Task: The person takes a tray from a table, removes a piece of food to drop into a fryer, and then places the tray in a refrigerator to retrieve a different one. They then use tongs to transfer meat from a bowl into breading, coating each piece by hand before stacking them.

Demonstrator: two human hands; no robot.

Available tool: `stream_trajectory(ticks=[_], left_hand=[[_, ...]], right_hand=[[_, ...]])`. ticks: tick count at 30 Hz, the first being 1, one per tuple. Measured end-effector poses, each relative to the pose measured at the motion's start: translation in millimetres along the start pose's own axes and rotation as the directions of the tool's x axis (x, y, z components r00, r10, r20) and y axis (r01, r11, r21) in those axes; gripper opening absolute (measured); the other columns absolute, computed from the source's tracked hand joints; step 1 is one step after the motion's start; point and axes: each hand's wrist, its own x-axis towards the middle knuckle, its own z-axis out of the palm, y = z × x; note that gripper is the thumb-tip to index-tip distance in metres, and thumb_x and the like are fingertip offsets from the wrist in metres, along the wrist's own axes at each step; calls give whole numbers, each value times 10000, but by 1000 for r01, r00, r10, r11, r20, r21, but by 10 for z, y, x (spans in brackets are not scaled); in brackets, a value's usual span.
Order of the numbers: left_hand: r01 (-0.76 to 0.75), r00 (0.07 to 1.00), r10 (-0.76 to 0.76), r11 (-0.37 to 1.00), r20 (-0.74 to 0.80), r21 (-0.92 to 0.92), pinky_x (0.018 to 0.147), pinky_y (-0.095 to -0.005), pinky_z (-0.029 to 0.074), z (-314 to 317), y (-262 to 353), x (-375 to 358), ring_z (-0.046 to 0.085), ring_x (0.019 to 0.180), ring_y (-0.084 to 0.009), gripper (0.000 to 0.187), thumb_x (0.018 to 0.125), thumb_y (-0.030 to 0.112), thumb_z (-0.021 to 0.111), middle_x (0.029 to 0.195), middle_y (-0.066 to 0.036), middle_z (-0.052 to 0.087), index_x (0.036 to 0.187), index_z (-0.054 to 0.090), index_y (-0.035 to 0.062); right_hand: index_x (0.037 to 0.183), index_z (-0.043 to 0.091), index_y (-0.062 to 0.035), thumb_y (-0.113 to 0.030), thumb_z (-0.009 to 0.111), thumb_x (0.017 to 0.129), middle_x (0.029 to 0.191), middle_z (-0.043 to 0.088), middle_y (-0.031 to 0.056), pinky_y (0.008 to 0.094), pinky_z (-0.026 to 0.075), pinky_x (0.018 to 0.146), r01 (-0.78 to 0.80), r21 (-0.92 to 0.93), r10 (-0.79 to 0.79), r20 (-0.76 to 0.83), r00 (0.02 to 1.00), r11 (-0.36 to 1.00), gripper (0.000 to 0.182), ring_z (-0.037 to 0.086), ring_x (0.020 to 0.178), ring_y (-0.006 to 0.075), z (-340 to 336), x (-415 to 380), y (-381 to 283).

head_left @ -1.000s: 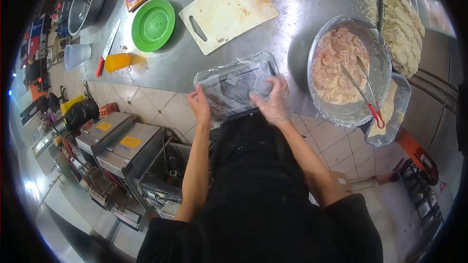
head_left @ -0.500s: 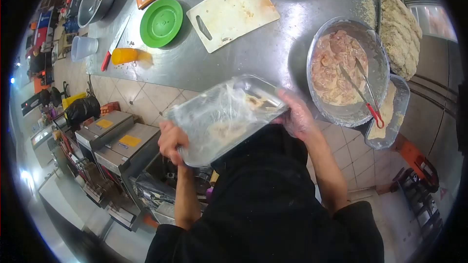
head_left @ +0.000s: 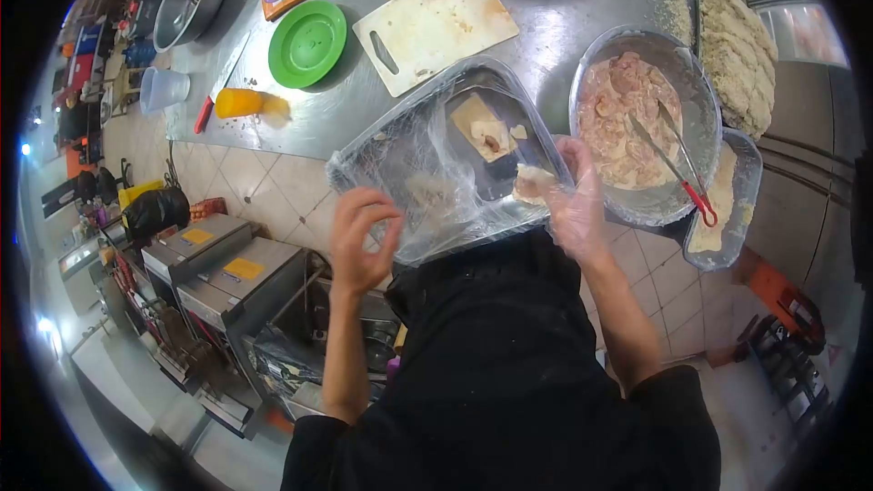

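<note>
left hand [head_left: 362, 238] bare, fingers curled loose, holding nothing, just off tray's near-left corner | right hand [head_left: 571, 205] gloved, grips film-wrapped tray [head_left: 436, 173] at near-right edge, so nearer | tray overhangs worktop [head_left: 536, 27] near edge, tilted, long axis near-left to far-right | batter bowl [head_left: 641, 127] beside, right

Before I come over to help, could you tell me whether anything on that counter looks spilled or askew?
Yes: breadcrumbs lie scattered loose on the steel counter, and the film-wrapped tray juts past the counter's edge, with only the right hand gripping it.
</note>
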Motion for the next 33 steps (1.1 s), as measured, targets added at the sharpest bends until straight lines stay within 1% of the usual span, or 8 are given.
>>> stream_trajectory(ticks=[6, 7, 9, 10, 16, 24, 29, 33], left_hand=[[-152, 984, 147, 987, 100, 46, 1085, -473, 398, 577, 600, 559, 488, 1297, -386, 517, 782, 105, 762, 1336, -189, 550, 1269, 605, 33], [-148, 985, 137, 983, 100, 106, 1110, -481, 375, 650, 628, 608, 447, 1333, -403, 617, 763, 143, 780, 1385, -207, 503, 1326, 553, 27], [-144, 987, 135, 984, 90, 107, 1143, -493, 343, 763, 580, 657, 395, 1376, -433, 764, 728, 202, 804, 1451, -238, 436, 1394, 480, 17], [-157, 985, 151, 986, 81, 61, 1151, -495, 335, 797, 502, 659, 384, 1382, -446, 807, 711, 224, 811, 1468, -251, 415, 1406, 459, 12], [-209, 978, 206, 972, 43, 109, 1009, -496, 428, 1038, 405, 824, 453, 1191, -432, 701, 582, 137, 765, 1309, -234, 443, 1223, 508, 17], [-156, 987, 145, 965, 67, 213, 948, -467, 453, 1044, 562, 941, 457, 1123, -407, 650, 531, 126, 752, 1248, -227, 446, 1117, 510, -17], [-161, 984, 140, 961, 109, 225, 941, -457, 455, 1030, 528, 979, 462, 1101, -401, 672, 509, 131, 762, 1240, -227, 447, 1117, 517, -19], [-241, 964, 220, 960, 149, 141, 962, -455, 450, 1044, 369, 997, 462, 1147, -420, 706, 561, 145, 777, 1290, -245, 429, 1175, 488, -49]], right_hand=[[1133, 480, -14, 33, 636, 910, 1018, 528, 53, 286, 502, 865, 97, -181, -96, 15, 995, 979, 276, 548, 981, 126, 96, -162, -57], [1149, 493, -5, 29, 625, 891, 1031, 534, 68, 321, 458, 932, -71, 66, 71, 13, 997, 995, 292, 537, 1018, 167, 164, -248, -221], [1172, 511, 4, 6, 602, 889, 1050, 544, 81, 346, 425, 967, 171, -316, -178, 5, 984, 933, 297, 530, 1046, 206, 93, -295, -144], [1181, 516, 6, -7, 589, 893, 1062, 548, 82, 350, 426, 964, 172, -328, -179, 8, 984, 929, 297, 532, 1046, 214, 85, -291, -150], [1210, 513, 3, -68, 637, 910, 1137, 554, 90, 333, 440, 950, 131, -83, -128, 41, 991, 988, 332, 534, 1061, 188, 46, -349, -182], [1235, 484, 8, 0, 587, 917, 1153, 526, 88, 322, 441, 956, 187, -206, -189, 14, 982, 961, 335, 531, 1058, 193, -32, -297, -2], [1231, 473, 4, 14, 591, 888, 1140, 509, 96, 337, 443, 951, 9, -35, -9, 21, 1000, 999, 363, 509, 1082, 203, 16, -282, -87], [1237, 469, 7, 20, 564, 873, 1144, 509, 98, 336, 440, 961, 99, -189, -102, -2, 995, 977, 376, 516, 1080, 207, -9, -259, -37]])
